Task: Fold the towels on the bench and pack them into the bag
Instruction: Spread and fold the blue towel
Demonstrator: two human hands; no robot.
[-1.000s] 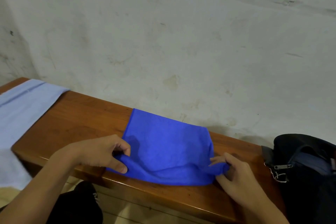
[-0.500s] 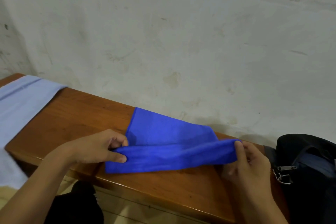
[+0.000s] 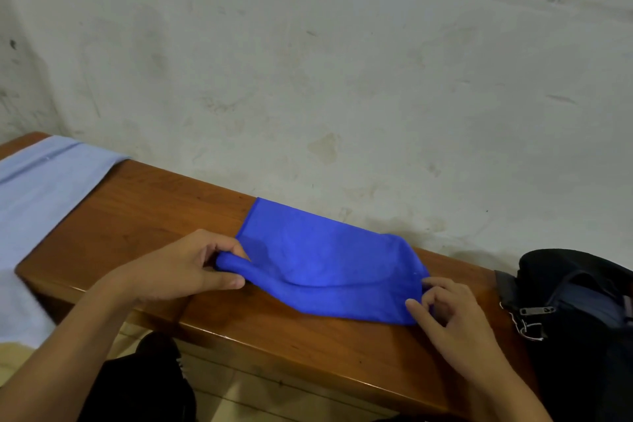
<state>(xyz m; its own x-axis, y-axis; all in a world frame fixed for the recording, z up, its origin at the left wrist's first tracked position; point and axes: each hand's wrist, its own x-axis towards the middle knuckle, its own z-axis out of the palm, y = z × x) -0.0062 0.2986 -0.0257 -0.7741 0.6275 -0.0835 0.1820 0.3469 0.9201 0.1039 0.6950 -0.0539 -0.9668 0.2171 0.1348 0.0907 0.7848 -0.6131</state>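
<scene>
A bright blue towel (image 3: 322, 260) lies on the brown wooden bench (image 3: 144, 216) against the wall, with its near edge doubled back onto itself. My left hand (image 3: 185, 271) pinches the towel's near left corner between thumb and fingers. At the towel's near right corner my right hand (image 3: 445, 315) has its fingers curled and pinches the cloth. A black bag (image 3: 579, 319) with a zip stands open on the bench's right end, just right of my right hand.
A pale blue towel (image 3: 37, 202) covers the bench's left end and hangs over its front. The stained white wall (image 3: 342, 79) runs right behind the bench. A dark shoe (image 3: 154, 377) shows on the floor below the bench's front edge.
Both hands have carried the towel's near edge away from me over the rest of the towel, then down; the fold now lies lower and flatter than half a second ago.
</scene>
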